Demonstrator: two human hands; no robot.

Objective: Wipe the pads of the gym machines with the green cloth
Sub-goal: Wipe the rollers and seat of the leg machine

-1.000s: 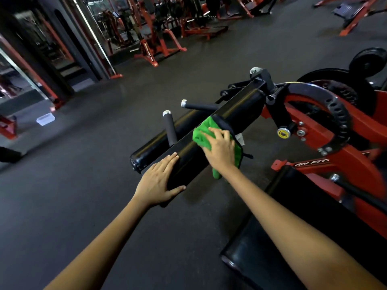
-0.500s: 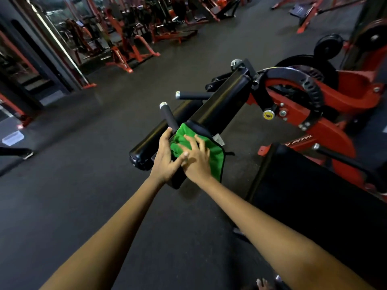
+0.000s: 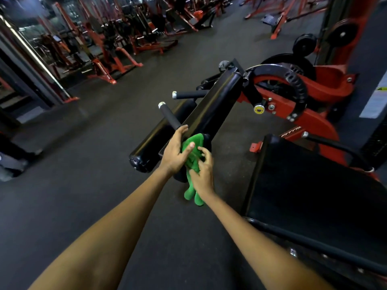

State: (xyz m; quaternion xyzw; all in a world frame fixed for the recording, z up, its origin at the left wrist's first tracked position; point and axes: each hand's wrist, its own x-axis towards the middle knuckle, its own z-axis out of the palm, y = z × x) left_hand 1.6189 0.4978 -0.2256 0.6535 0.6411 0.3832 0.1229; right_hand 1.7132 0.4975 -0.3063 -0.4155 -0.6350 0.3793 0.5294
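Note:
A long black roller pad (image 3: 215, 107) runs from the red machine toward me. The green cloth (image 3: 193, 143) is bunched over its near end, and a tail of it hangs down below my right wrist. My right hand (image 3: 202, 172) grips the cloth with curled, spread fingers at the pad's end. My left hand (image 3: 174, 152) lies beside it: its fingers reach straight up along the pad's left edge and its thumb presses on the cloth. A second black roller pad (image 3: 159, 139) lies parallel just to the left.
Two black handle bars (image 3: 168, 116) stick out between the rollers. A large flat black pad (image 3: 314, 185) is at my right, against the red machine frame (image 3: 318, 122). More red machines (image 3: 109, 65) stand across the dark floor, and a person's shoe (image 3: 10, 164) is at the far left.
My right hand slid the cloth down the roller to its near end, where it bunched and now hangs. My left hand moved up beside it, thumb onto the cloth.

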